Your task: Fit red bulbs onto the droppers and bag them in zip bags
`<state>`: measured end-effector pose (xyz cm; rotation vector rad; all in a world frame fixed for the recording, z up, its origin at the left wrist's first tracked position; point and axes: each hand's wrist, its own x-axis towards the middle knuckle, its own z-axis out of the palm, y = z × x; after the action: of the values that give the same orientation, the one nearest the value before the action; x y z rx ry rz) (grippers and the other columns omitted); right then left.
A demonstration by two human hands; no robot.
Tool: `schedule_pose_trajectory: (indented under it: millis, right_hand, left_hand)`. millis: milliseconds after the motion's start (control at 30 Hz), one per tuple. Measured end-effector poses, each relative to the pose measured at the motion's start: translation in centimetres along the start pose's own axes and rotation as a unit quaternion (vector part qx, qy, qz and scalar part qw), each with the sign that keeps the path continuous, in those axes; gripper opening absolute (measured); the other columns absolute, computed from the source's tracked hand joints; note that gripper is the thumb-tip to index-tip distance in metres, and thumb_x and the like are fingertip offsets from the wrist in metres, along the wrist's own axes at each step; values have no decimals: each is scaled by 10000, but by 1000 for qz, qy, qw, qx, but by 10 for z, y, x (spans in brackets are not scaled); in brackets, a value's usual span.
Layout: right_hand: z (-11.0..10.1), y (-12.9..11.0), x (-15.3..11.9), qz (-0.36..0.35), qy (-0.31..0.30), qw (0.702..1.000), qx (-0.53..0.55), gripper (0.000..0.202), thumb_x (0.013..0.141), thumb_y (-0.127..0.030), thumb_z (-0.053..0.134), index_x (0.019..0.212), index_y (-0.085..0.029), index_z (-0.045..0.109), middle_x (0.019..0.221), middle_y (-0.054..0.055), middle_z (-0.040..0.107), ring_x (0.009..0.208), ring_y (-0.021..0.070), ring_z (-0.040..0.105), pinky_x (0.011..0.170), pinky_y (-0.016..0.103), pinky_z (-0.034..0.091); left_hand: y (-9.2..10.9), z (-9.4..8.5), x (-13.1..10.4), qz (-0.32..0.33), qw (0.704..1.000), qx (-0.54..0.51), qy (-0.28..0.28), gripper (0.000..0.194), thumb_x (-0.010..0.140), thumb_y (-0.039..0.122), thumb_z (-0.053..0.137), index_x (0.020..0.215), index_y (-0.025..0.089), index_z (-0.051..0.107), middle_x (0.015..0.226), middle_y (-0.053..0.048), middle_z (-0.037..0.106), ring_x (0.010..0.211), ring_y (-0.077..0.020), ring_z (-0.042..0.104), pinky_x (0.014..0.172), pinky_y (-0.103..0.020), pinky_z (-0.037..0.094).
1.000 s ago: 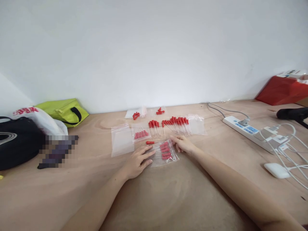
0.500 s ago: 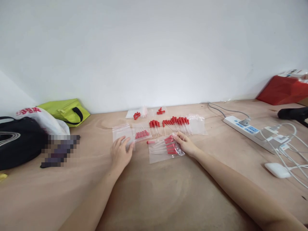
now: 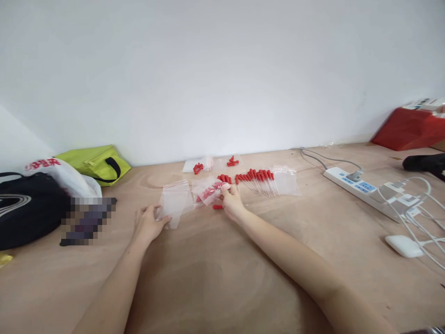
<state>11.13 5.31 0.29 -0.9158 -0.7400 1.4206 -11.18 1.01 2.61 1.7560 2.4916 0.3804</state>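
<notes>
My left hand is at the left edge of a small clear zip bag, its thumb and fingers closed on the bag's border. Part of that bag overlaps another zip bag. My right hand pinches the right end of a clear zip bag holding several red-bulbed droppers. This bag lies over another bag with red bulbs in it, and the overlap blurs their outlines. A single red bulb rests just left of my right wrist. Behind and to the right lies a row of droppers.
Loose red bulbs lie on bags near the wall. Another zip bag is right of the dropper row. A power strip with cables and a white charger occupy the right. At left are a green bag and a black bag.
My right hand has carried the bag of droppers left, onto the other filled bag. My left hand has moved left and toward me, drawing a zip bag partly off the one beneath.
</notes>
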Motion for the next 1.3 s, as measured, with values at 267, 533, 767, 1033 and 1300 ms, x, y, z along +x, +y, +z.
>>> schedule_pose_trajectory:
  millis: [267,533,767,1033,1300]
  right_hand:
    - [-10,1,-9,56,-17,985,-161,146,641,-146,597,613,-192,461,549,-12,538,526,135,565,531,269,462]
    - [-61,-31,-31,-170,-131,696,-685,120,767,-204,520,863,-203,592,900,75,624,827,211,584,669,297,415]
    - [-107,-49,-40,-236,-79,637,-729,513,805,-129,338,1312,-132,259,1035,152,557,839,220,559,690,335,441]
    - [-149,-46,-33,-211,133,917,-310,650,765,-331,434,1314,-208,109,718,-37,455,455,87,444,419,223,411]
    - [-126,-38,-44,-159,100,967,-173,688,661,-418,603,1181,-215,201,651,-81,474,486,102,543,466,241,485]
  left_hand:
    - [-17,-25,8,-38,991,-124,-41,190,723,198,571,902,135,559,804,-27,632,708,-160,589,631,-223,442]
    - [5,-54,-19,132,884,-436,-102,481,609,499,667,951,184,546,1173,-25,542,882,-144,551,745,-230,461]
    - [50,-2,-43,256,848,-369,-282,315,721,417,580,948,199,571,1118,-50,550,936,-198,558,748,-320,492]
    - [79,24,-80,372,925,-71,37,286,814,368,482,1041,242,601,1301,-86,419,1173,-306,376,959,-530,271]
    - [88,39,-91,451,882,4,-137,505,874,509,298,1316,271,348,1415,-62,277,1309,-257,197,1046,-487,181]
